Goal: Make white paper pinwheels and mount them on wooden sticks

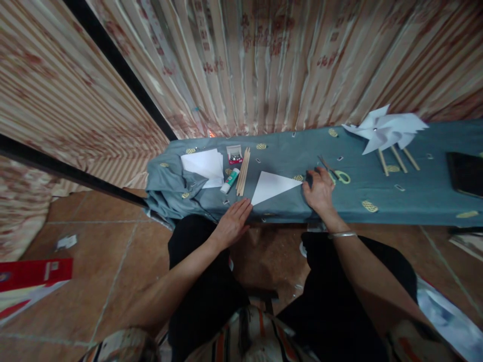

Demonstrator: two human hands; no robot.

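Observation:
A white paper triangle (274, 188) lies on the cloth-covered bench, its narrow tip toward the right. My left hand (233, 221) rests at the bench's front edge, fingers stretched out together, their tips touching the paper's near left corner. At the narrow tip is my right hand (319, 191), with thumb and bent fingers closed about the point. Just beyond that hand lie scissors (342, 176) with light green handles, partly hidden by its fingers. Left of the triangle are several thin wooden sticks (243, 172) and a green and white glue stick (230, 181).
White paper sheets (204, 165) and a small open box of shiny pins (234, 155) lie at the left. White paper pinwheels (388, 128) on sticks rest at the right, near a dark flat object (466, 173). A patterned curtain (264, 65) hangs behind the bench (332, 212).

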